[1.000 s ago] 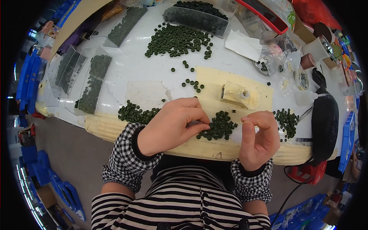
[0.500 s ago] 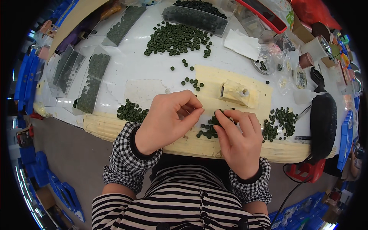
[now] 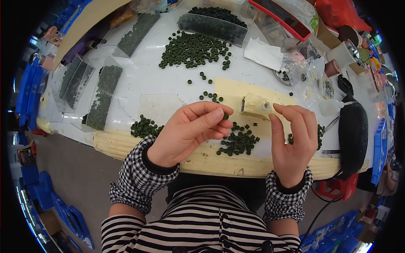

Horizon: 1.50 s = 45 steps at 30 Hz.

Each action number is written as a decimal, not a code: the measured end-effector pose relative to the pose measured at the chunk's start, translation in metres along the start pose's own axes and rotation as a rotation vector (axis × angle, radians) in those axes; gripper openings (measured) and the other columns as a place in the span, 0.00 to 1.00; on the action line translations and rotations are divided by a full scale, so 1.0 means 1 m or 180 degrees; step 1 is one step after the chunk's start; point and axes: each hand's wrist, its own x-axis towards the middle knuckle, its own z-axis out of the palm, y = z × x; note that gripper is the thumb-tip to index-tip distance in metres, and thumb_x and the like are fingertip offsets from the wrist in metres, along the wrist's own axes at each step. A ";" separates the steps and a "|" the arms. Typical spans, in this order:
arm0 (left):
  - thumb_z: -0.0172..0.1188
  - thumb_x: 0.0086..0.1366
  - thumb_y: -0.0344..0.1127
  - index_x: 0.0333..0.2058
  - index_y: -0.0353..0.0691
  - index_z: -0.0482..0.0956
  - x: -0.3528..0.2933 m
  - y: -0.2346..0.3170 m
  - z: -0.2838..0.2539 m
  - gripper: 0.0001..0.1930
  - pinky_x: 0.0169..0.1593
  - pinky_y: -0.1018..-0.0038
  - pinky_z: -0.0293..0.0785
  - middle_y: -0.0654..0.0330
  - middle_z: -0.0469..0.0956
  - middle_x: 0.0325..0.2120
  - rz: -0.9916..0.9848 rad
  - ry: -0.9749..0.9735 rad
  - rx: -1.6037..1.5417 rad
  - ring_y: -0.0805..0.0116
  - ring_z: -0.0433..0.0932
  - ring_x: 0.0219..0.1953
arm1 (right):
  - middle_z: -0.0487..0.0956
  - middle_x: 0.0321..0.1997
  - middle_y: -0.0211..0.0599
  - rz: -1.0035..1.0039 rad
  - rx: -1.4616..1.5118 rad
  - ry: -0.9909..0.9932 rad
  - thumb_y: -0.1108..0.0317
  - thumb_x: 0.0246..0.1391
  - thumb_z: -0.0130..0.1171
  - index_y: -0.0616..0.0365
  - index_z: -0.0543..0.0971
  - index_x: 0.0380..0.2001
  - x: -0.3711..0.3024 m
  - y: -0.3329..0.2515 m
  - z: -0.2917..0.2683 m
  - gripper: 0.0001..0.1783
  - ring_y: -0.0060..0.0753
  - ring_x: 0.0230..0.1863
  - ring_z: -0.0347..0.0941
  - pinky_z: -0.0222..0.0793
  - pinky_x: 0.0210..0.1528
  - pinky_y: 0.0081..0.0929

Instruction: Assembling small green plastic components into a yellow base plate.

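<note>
My left hand (image 3: 190,130) is closed in a pinch on a small dark green round piece (image 3: 226,116) with a raised rim. My right hand (image 3: 295,137) is beside a cream-taped block (image 3: 255,105) with a small round post on top. Its thumb and forefinger are a little apart near that post, and I see nothing between them. Between my hands lies a pile of the same green pieces (image 3: 238,142). Another heap of green pieces (image 3: 144,126) sits left of my left wrist, and a third (image 3: 319,134) is partly hidden behind my right hand.
Clear bins of green pieces (image 3: 105,95) stand at the left; a clear bin (image 3: 213,27) is at the back, with a large spread of pieces (image 3: 192,49) before it. White tissue (image 3: 263,54), a red-edged device (image 3: 282,20) and a black pouch (image 3: 354,135) are at the right.
My right hand has moved right and up, from the near pile to beside the taped block, and its fingers have parted. The left fingers now show a green piece in their pinch.
</note>
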 end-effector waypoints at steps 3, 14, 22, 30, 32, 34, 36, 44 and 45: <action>0.51 0.72 0.33 0.51 0.32 0.74 0.000 -0.002 0.001 0.14 0.41 0.84 0.79 0.57 0.81 0.36 -0.0044 -0.0023 -0.0147 0.75 0.81 0.37 | 0.76 0.35 0.36 0.0035 -0.0135 -0.0209 0.75 0.45 0.67 0.58 0.80 0.34 0.010 0.004 0.005 0.10 0.39 0.35 0.71 0.67 0.36 0.32; 0.54 0.69 0.28 0.50 0.33 0.74 0.000 -0.006 -0.001 0.13 0.45 0.80 0.79 0.54 0.81 0.40 0.0084 -0.0093 -0.0106 0.71 0.81 0.41 | 0.77 0.33 0.37 -0.0006 0.0098 0.0518 0.77 0.45 0.68 0.60 0.81 0.32 0.010 -0.004 -0.001 0.09 0.35 0.33 0.72 0.68 0.36 0.27; 0.58 0.65 0.24 0.46 0.33 0.76 -0.002 -0.003 0.007 0.10 0.45 0.76 0.79 0.52 0.81 0.39 0.0267 -0.0056 0.0577 0.68 0.82 0.41 | 0.76 0.35 0.38 0.0749 0.2014 0.0384 0.78 0.52 0.63 0.65 0.78 0.35 -0.002 -0.011 -0.002 0.06 0.28 0.37 0.70 0.65 0.42 0.23; 0.59 0.62 0.19 0.45 0.31 0.77 -0.004 -0.005 0.008 0.12 0.48 0.72 0.81 0.48 0.82 0.39 0.0428 -0.0114 0.0645 0.64 0.83 0.42 | 0.76 0.38 0.37 0.1022 0.2874 0.0116 0.76 0.58 0.58 0.65 0.75 0.38 -0.014 -0.015 0.011 0.06 0.25 0.39 0.70 0.65 0.46 0.21; 0.59 0.62 0.19 0.45 0.31 0.77 -0.005 -0.004 0.009 0.12 0.48 0.72 0.81 0.48 0.82 0.39 0.0384 -0.0092 0.0666 0.64 0.83 0.42 | 0.76 0.38 0.38 0.0998 0.3023 0.0050 0.76 0.60 0.56 0.66 0.74 0.39 -0.015 -0.018 0.013 0.06 0.25 0.39 0.71 0.67 0.46 0.21; 0.59 0.62 0.19 0.46 0.30 0.78 -0.006 -0.005 0.009 0.13 0.47 0.72 0.81 0.48 0.82 0.39 0.0364 -0.0104 0.0647 0.64 0.83 0.41 | 0.76 0.38 0.39 0.0974 0.3182 -0.0021 0.75 0.61 0.54 0.66 0.73 0.40 -0.014 -0.021 0.013 0.06 0.25 0.40 0.73 0.68 0.46 0.22; 0.59 0.62 0.20 0.46 0.29 0.78 -0.006 -0.004 0.010 0.13 0.47 0.73 0.81 0.49 0.82 0.38 0.0349 -0.0108 0.0728 0.64 0.83 0.41 | 0.76 0.38 0.39 0.0910 0.3237 -0.0028 0.75 0.62 0.53 0.66 0.72 0.40 -0.013 -0.022 0.013 0.05 0.26 0.41 0.74 0.69 0.46 0.23; 0.57 0.68 0.30 0.49 0.30 0.78 -0.007 -0.002 0.008 0.14 0.39 0.79 0.78 0.53 0.82 0.34 0.0213 -0.0282 0.0883 0.72 0.80 0.34 | 0.76 0.38 0.40 0.0735 0.3101 -0.0078 0.75 0.63 0.52 0.65 0.72 0.39 -0.013 -0.020 0.013 0.04 0.28 0.41 0.74 0.70 0.46 0.24; 0.57 0.68 0.31 0.49 0.30 0.78 -0.006 -0.002 0.008 0.14 0.39 0.79 0.77 0.54 0.82 0.34 0.0209 -0.0304 0.0856 0.72 0.80 0.34 | 0.76 0.38 0.40 0.0734 0.3085 -0.0068 0.75 0.62 0.52 0.65 0.72 0.39 -0.013 -0.019 0.013 0.04 0.28 0.40 0.74 0.70 0.46 0.24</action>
